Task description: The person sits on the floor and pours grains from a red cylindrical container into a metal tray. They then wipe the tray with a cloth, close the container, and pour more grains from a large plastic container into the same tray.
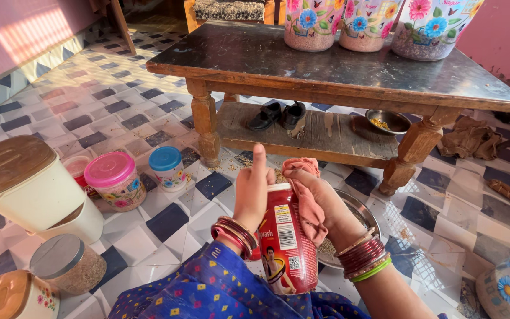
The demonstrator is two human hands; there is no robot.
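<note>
A red plastic jar (287, 242) with a printed label lies tilted across my lap, its mouth pointing away from me. My left hand (251, 192) grips it near the top, thumb raised. My right hand (320, 198) holds a pink cloth (307, 195) pressed against the jar's upper end. Both wrists carry red bangles, the right one also a green bangle. A blue patterned sleeve (208, 289) covers my knee below the jar.
A low wooden table (337, 74) stands ahead with three flowered containers (361, 23) on top, small black shoes (278, 116) and a steel bowl (388, 121) on its shelf. Lidded jars, pink (115, 180) and blue (167, 167), and cream bins (25, 183) stand at the left. A steel plate (358, 215) lies under my right hand.
</note>
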